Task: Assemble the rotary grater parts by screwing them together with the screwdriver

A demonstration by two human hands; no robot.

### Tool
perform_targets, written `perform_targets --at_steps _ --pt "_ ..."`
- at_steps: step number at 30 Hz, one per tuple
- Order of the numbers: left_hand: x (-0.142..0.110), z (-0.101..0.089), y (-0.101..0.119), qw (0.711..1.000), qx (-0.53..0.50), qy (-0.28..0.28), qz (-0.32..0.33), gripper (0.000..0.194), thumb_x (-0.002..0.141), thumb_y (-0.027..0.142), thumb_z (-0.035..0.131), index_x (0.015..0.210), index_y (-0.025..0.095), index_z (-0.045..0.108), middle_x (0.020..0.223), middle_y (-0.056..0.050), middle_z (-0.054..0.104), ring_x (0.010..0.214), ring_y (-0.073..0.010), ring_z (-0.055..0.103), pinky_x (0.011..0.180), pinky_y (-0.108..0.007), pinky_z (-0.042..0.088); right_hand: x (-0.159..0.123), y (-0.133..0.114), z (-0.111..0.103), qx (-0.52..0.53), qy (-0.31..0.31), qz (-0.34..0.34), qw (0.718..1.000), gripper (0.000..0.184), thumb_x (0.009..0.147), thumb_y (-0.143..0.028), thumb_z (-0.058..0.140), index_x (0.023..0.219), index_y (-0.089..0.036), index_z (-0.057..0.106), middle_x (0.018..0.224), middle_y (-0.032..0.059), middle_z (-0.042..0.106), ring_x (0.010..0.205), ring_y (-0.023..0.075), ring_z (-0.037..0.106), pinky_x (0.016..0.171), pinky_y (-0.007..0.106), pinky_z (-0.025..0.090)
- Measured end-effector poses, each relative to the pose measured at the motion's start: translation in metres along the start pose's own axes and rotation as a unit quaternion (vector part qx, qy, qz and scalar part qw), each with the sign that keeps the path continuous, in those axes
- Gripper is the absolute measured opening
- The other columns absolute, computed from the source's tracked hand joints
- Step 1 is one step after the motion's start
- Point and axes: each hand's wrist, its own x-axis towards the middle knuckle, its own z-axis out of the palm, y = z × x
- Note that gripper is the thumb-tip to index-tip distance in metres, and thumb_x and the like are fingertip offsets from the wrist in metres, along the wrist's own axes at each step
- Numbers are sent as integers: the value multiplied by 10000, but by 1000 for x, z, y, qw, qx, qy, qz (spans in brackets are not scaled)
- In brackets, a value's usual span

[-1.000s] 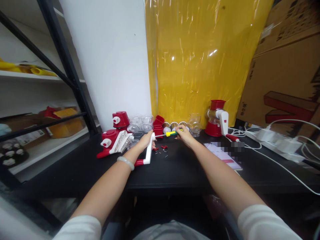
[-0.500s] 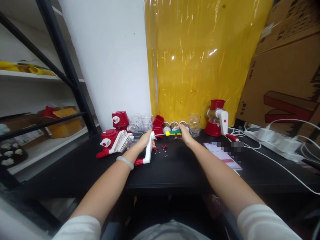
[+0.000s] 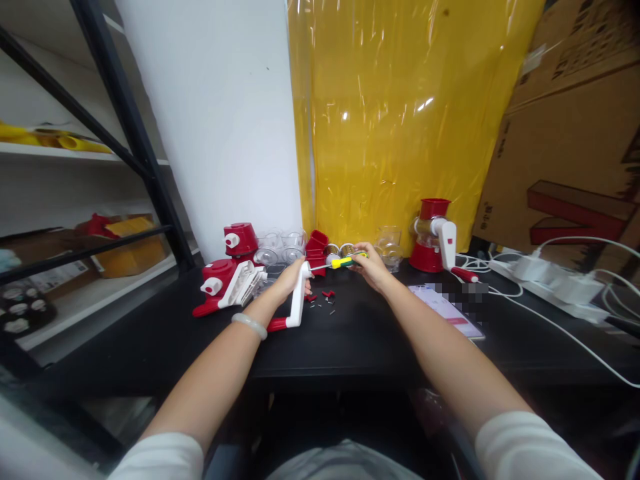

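Observation:
My left hand (image 3: 291, 280) is closed around the upper end of a white crank handle (image 3: 297, 303), whose red grip (image 3: 277, 324) points left, low over the black table. In my right hand (image 3: 370, 265) is a screwdriver (image 3: 342, 263) with a yellow and green handle, pinched between the fingers. Its metal shaft runs left, and the tip meets the top of the crank; the exact contact is too small to make out. Just right of the crank, small red parts (image 3: 328, 293) and several tiny screws (image 3: 333, 312) lie on the table.
Red housings (image 3: 219, 272) and white crank arms (image 3: 243, 285) stand at left. Behind my hands are clear plastic pieces (image 3: 293, 239), red hoppers (image 3: 316, 247) and metal drums (image 3: 347, 250). An assembled rotary grater (image 3: 433, 237), a tablet (image 3: 445, 310) and a power strip (image 3: 555, 287) with cables lie right.
My right hand has turned and its fingers have shifted on the screwdriver handle, which now tilts up slightly to the right. My left hand and the crank stay nearly in place.

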Motion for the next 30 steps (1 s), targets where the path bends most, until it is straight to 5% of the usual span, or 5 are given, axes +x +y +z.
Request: perform_targets --at_steps 6,11,16,26,30 --pt "-7 2 8 999 -30 2 -14 474 853 608 482 789 162 629 471 -29 588 390 -161 576 406 -245 492 -2 -8 3 -52 17 -80 995 364 672 -503 669 853 -238 498 856 -4 539 736 137 562 576 264 512" --pt "-8 2 10 1000 -27 7 12 475 874 585 447 719 159 587 448 -17 557 384 -151 562 398 -235 479 -12 -18 6 -147 5 -110 983 424 865 -653 398 888 -242 501 609 -39 490 448 119 473 435 260 387" --pt "-5 0 13 997 -34 30 58 492 845 635 458 748 165 564 450 5 547 367 -144 550 408 -246 484 -18 -27 11 -191 30 -142 971 346 826 -583 536 833 -241 483 672 -34 520 451 103 454 443 257 366" --pt "-15 -8 24 969 -22 73 234 514 865 646 377 779 179 573 468 -6 527 487 -192 623 421 -265 468 -20 -35 24 -141 9 -196 970 215 779 -386 598 874 -238 473 872 18 526 777 160 529 684 300 463" --pt "-19 -8 23 956 -9 74 283 515 871 657 363 809 180 547 466 -5 525 452 -192 595 408 -284 450 -21 -32 21 -127 -6 -205 970 201 825 -416 566 869 -242 477 852 13 522 709 149 521 633 298 450"
